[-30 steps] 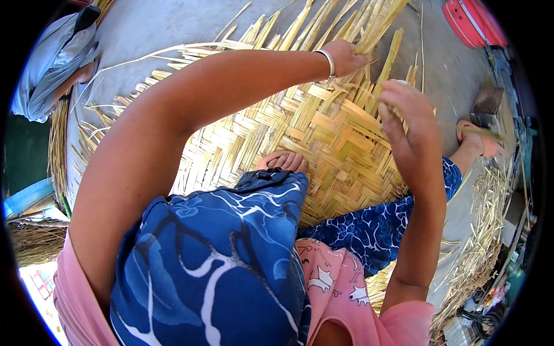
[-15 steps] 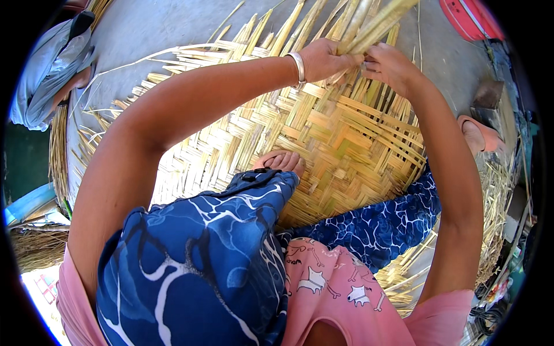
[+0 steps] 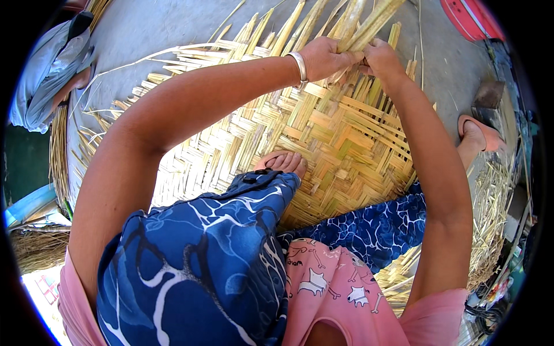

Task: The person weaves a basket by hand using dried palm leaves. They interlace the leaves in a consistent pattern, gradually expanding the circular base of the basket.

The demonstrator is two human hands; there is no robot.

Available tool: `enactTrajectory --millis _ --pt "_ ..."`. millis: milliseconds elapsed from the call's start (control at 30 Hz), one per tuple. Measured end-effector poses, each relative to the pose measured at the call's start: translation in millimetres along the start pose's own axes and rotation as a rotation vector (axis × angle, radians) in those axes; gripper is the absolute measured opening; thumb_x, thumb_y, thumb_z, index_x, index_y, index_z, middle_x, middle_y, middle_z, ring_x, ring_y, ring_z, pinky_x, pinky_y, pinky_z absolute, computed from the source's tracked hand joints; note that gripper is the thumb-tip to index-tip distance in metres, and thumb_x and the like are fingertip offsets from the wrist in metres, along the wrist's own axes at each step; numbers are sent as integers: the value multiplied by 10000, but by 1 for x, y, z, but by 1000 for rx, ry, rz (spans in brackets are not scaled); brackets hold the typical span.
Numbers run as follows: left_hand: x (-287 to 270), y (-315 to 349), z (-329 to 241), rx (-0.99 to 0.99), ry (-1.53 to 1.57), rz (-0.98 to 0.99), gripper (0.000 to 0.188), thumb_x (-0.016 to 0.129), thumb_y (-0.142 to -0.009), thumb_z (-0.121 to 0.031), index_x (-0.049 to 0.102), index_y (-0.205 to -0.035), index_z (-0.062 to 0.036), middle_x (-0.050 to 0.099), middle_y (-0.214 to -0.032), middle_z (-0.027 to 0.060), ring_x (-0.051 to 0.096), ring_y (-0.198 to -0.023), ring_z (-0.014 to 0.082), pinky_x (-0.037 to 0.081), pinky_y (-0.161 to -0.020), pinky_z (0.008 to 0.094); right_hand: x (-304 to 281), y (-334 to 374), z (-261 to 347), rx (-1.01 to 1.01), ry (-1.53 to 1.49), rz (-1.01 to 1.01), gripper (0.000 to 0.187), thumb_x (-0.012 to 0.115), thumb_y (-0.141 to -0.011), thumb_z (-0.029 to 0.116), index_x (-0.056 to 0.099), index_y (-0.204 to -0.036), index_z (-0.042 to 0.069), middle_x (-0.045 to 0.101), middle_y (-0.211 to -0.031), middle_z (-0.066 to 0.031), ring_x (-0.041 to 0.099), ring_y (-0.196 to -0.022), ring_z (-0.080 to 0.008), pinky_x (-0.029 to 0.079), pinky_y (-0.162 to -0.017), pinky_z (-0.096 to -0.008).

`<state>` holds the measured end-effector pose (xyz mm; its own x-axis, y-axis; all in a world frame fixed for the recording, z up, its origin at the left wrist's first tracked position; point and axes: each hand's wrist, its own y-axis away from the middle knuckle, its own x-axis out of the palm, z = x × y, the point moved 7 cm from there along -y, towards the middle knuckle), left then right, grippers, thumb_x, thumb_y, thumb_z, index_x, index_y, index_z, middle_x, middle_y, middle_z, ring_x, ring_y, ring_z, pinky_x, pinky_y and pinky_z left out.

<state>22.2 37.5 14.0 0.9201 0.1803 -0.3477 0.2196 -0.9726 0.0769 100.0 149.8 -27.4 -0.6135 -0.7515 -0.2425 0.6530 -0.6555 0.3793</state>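
Observation:
A half-woven mat [image 3: 340,144] of flat, pale yellow reed strips lies on the ground under me, its loose strip ends fanning out at the far edge. At that edge my left hand [image 3: 324,59], with a silver bangle at the wrist, is closed around a few raised reed strips [image 3: 378,23]. Close against it on the right, my right hand [image 3: 382,60] is curled with its fingertips at the base of the same strips. What those fingertips pinch is hidden behind the hand.
My sandalled foot [image 3: 283,162] rests on the mat, the other foot [image 3: 478,135] off to the right. Bundled stalks [image 3: 59,155] stand at left, near another person's grey-clad leg [image 3: 49,75]. A red plastic item [image 3: 470,20] sits far right, above a dark block [image 3: 489,95].
My right hand and forearm have shifted left, bringing the hand closer against the left one. The held strips lean slightly further left at their tops. My left hand has barely moved.

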Motion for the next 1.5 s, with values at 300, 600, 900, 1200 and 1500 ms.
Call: enactTrajectory --millis 300,600,900,1200,1500 --pt "-3 -23 30 -218 -12 7 313 584 -834 -322 648 -813 -17 620 -685 44 526 -615 92 430 -583 261 -5 75 26 -336 -99 -263 239 600 -832 200 560 -905 -24 591 -765 -33 524 -663 -84 442 -644 -225" --pt "77 -67 25 10 -228 794 278 594 -815 -213 596 -1045 -58 629 -842 32 544 -659 123 439 -542 275 8 147 41 -428 -123 -288 147 606 -837 103 557 -897 -21 614 -801 -49 557 -710 -66 456 -659 -213" --pt "112 -57 32 35 -382 966 239 598 -808 -199 609 -997 -52 634 -828 47 568 -675 135 454 -532 278 15 165 47 -535 3 -215 111 599 -838 69 546 -881 -19 584 -798 -58 577 -733 -89 472 -650 -221" --pt "102 -55 40 48 -234 753 203 602 -801 -184 622 -948 -46 639 -813 61 592 -692 147 469 -522 281 13 160 44 -486 -48 -188 145 610 -830 108 552 -889 -11 610 -782 -90 600 -727 -126 469 -650 -248" --pt "24 -21 21 -321 338 40 161 594 -816 -167 628 -806 -10 635 -733 76 617 -636 159 490 -534 264 -14 117 17 -348 -197 -431 247 638 -807 179 532 -874 -34 592 -783 -63 542 -686 -105 449 -618 -243"
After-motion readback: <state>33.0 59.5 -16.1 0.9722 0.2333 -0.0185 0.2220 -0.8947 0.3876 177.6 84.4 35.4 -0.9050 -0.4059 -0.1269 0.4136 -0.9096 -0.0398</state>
